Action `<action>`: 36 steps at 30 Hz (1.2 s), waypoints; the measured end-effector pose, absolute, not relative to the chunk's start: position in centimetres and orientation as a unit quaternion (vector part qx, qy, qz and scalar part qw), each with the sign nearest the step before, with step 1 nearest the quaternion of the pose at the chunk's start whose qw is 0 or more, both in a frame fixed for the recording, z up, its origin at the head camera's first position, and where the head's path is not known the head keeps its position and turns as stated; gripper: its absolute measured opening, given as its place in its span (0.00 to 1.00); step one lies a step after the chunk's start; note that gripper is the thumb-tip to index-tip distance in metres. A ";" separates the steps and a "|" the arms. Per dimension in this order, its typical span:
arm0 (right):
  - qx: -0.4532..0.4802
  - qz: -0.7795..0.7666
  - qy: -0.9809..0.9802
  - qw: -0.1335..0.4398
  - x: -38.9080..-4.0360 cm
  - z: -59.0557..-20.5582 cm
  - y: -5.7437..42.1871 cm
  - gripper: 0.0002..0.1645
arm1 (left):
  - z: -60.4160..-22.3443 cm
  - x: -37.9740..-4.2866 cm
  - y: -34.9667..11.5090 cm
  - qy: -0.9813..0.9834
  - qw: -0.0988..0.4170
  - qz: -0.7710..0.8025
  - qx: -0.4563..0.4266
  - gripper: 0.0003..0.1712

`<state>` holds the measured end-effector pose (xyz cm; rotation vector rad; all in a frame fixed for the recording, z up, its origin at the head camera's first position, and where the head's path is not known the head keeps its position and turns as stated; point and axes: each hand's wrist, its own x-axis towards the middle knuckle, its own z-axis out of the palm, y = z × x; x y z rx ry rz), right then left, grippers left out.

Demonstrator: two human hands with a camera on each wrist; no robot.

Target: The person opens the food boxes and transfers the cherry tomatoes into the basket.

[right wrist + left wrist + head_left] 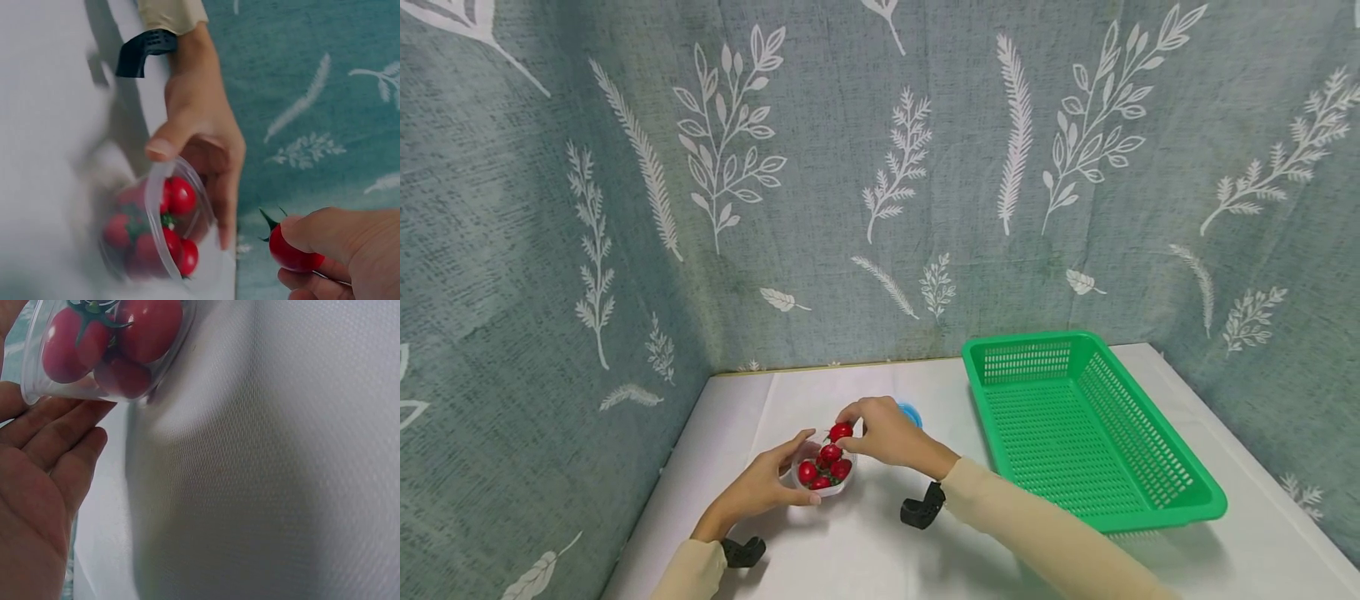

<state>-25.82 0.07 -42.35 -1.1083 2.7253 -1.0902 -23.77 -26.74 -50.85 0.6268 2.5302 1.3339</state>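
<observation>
My left hand point(760, 483) holds a small clear plastic tub point(832, 492), thumb at its near side and fingers around the far side. Several red cherry tomatoes point(822, 482) with green stems lie inside, and the left wrist view shows some tomatoes point(150, 328) through the tub's wall. Over the tub's right edge, my right hand point(887, 431) pinches one cherry tomato point(290, 253) between thumb and fingers. Its green calyx points away from the palm in the right wrist view. This tomato is outside the tub there.
A large green plastic basket point(1086, 525) stands on the white table point(880, 550) to the right. Partly hidden behind my right hand is a round blue object point(911, 414). Grey-green leaf-patterned fabric point(850, 208) hangs at the back and sides.
</observation>
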 end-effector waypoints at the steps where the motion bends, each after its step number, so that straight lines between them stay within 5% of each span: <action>1: -0.351 -0.347 0.869 0.001 -25.9 -42.2 0.4 0.12 | -50.9 -23.8 -26.8 0.859 0.106 0.453 0.213 0.60; 36: -0.254 -0.384 0.881 -0.107 -29.1 -41.8 13.2 0.13 | -51.1 -23.7 -26.8 0.866 0.097 0.443 0.211 0.61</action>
